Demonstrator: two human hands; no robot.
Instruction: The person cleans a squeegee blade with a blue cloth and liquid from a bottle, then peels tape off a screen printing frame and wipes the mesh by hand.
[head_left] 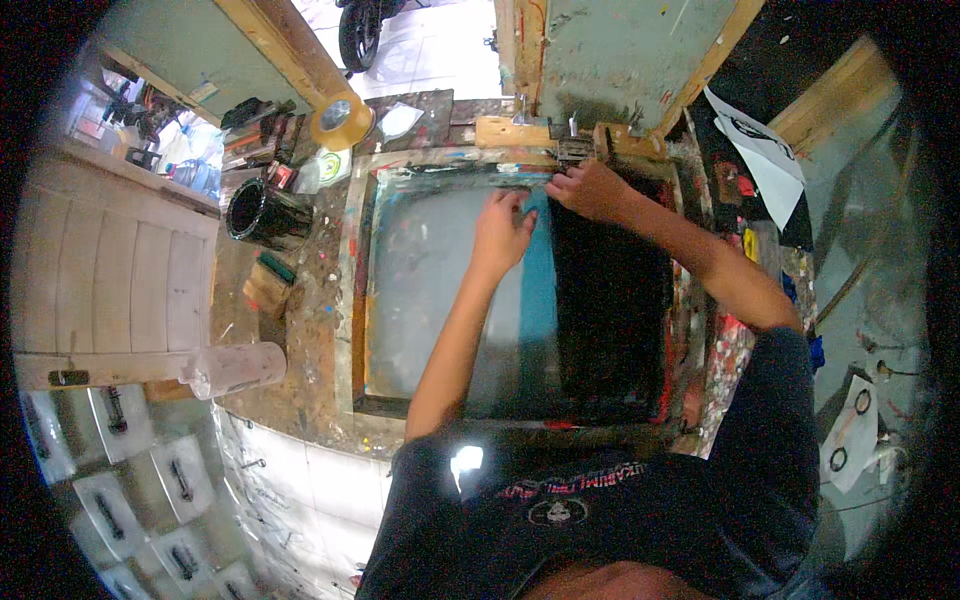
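A wooden-framed printing screen (440,310) lies flat on the workbench in front of me. Its left part is a hazy grey mesh, and its right part is black. Between these runs an upright blue strip (538,295); I cannot tell whether it is tape or bare mesh. Over the grey mesh, beside the strip's upper end, is my left hand (503,235), fingers bent and thumb apart. My right hand (592,190) is closed at the screen's far edge, by the top of the strip and a metal hinge clamp (575,150). Whatever its fingertips pinch is too small to make out.
Left of the screen are a black cup (265,212), a wooden-handled squeegee (268,285) and a whitish plastic bottle (235,370) lying down. A roll of yellowish tape (342,121) stands at the far left corner. A printed sheet (760,160) hangs at the right.
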